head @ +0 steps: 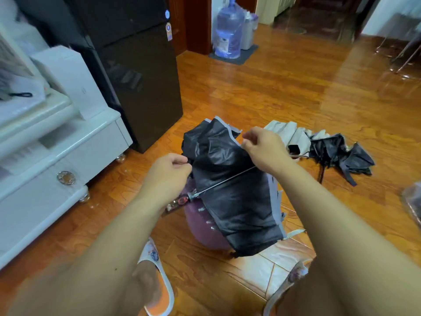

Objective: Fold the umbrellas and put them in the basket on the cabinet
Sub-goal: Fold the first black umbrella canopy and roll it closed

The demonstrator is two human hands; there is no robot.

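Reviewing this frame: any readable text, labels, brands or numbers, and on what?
None can be read.
Round blue sticker on the black fridge: too small.
Hang tag below it: blurred.
Label on the water jug: blurred.
Umbrella in both hands: no print visible.

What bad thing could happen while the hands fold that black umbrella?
The left hand and right hand pinch the black umbrella by its canopy edge near thin metal ribs, so a finger might get poked or nipped. The loose fabric could bunch unevenly. A second umbrella lies on the glossy floor, where a slipper could trip on it.
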